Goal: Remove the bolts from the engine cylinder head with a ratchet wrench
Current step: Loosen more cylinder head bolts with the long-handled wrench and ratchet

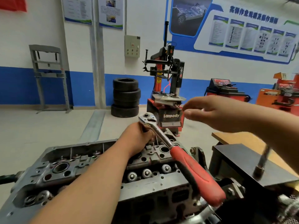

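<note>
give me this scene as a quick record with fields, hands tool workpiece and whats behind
tool: chrome ratchet wrench with red handle, head up, handle slanting down to the right
left: left hand grips the wrench just under its head
right: right hand raised above the wrench, off it; blurred, fingers unclear
workpiece: grey metal engine cylinder head, below the wrench
behind: stack of black tyres on the floor

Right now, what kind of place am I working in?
Probably a car repair workshop: a stack of black rubber tyres, a red and black tyre-changing machine beside it, and a grey metal engine cylinder head right in front of you.
</note>
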The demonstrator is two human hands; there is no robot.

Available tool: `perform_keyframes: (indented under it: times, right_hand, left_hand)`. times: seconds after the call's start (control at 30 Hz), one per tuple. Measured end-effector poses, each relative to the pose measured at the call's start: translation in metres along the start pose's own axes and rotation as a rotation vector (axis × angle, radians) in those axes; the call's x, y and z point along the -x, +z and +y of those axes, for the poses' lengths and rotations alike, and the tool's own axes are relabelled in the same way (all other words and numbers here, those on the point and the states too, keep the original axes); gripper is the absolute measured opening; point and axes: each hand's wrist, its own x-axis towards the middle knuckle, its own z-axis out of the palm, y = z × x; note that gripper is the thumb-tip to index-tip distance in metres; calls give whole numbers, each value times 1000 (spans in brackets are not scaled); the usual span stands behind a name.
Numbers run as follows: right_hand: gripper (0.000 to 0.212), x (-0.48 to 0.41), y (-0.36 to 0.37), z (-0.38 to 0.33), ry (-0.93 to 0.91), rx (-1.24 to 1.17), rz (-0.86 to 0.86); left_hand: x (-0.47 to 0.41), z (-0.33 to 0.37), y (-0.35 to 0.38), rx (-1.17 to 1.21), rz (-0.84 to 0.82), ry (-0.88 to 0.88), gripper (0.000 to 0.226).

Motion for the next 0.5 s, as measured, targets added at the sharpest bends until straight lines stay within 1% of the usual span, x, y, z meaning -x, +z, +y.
perform_keyframes:
  times: [0.1,0.17,0.23,0.27,0.33,0.4,0.43,0.47,0.5]
  right_hand:
    - [86,9,11,-24,-7,-40,-98]
    - [92,12,20,-42,14,-54,-189]
    - [91,11,37,-58,31,-12,-254]
    - [91,9,46,-66,19,4,-277]
    - [95,4,58,-71,6,62,-328]
    - [91,-3,47,-49,70,161,-398]
    - [85,-9,36,-26,142,232,-409]
    - [76,-16,22,1,238,353,-355]
    - [63,-21,9,28,317,554,-195]
  left_hand:
    - [4,2,-3,5,36,2,20]
    - [5,5,-5,-62,14,49,23]
    - [5,8,-6,-150,-21,84,24]
    - [5,9,-6,-183,1,84,27]
    - [4,6,-7,-161,44,66,31]
    - [4,4,-6,-70,31,50,29]
    - [3,4,-5,-12,23,39,25]
    - [3,3,-4,47,20,28,19]
    - [2,2,-4,92,33,17,15]
